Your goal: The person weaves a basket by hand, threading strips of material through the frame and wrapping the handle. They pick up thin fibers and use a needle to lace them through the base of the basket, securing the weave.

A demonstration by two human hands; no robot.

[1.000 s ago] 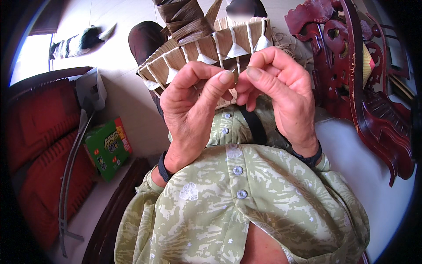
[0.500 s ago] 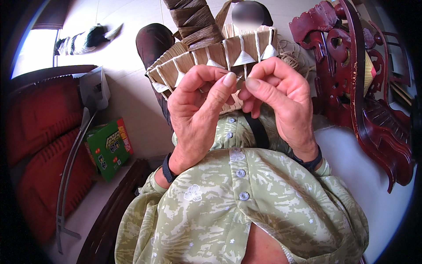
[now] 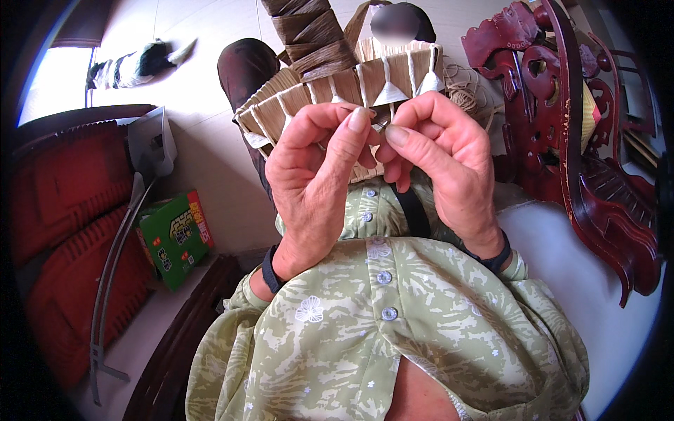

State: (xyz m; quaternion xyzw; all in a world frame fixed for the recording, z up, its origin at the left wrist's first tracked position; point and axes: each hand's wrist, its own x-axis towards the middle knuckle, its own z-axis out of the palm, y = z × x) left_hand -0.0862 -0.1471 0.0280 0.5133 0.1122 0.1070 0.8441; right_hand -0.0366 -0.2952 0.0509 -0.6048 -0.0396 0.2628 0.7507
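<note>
My left hand point(image 3: 316, 165) and my right hand point(image 3: 446, 158) meet fingertip to fingertip in front of my chest. Between the left thumb and forefinger is a thin dark, needle-like piece. The right thumb and forefinger pinch close beside it, over something thin and hard to make out. Just behind my fingers, a tan straw-like basket point(image 3: 397, 68) rests on my lap. White twisted cords run down its side, with white triangular pieces between them. My hands hide part of that side. Its broad brown wrapped handle point(image 3: 312, 35) rises at the far edge.
A bundle of tan cord point(image 3: 463, 95) lies right of the basket. Carved dark-red wooden furniture point(image 3: 569, 119) stands at the right. On the left are a red ribbed seat point(image 3: 74, 189), a grey metal frame point(image 3: 116, 281) and a green box point(image 3: 172, 238). A black-and-white furry shape point(image 3: 137, 64) is on the floor.
Both hands shift very slightly to the left, and the left thumb rises a little. The fingertips keep their pinch; the basket stays in place.
</note>
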